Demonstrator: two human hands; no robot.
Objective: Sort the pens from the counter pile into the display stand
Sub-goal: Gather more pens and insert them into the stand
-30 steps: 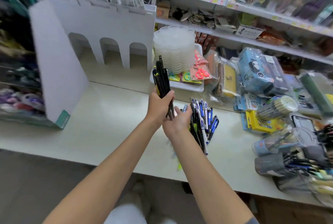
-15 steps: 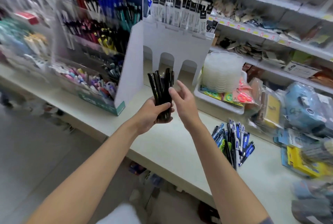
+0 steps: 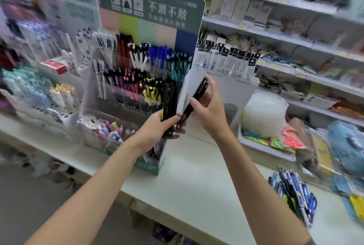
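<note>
At the frame's centre, the left hand point(image 3: 155, 129) is clenched around a bundle of slim black pens point(image 3: 169, 97), matte round barrels standing nearly upright, one showing a yellow stripe. Just right of it, the right hand point(image 3: 211, 110) grasps a single black pen point(image 3: 200, 89) between thumb and curled fingers. This pen tilts up to the right, and its lower end meets the bundle. Behind them, in the upper centre, stands the display stand point(image 3: 151, 6), a cardboard frame with a dark green header card and clear plastic tiers packed with upright pens in blue, teal, red and black. The counter point(image 3: 197, 181) is smooth and pale. At its lower right lies the pile of glossy blue and black pens point(image 3: 293, 195), well apart from both hands.
</note>
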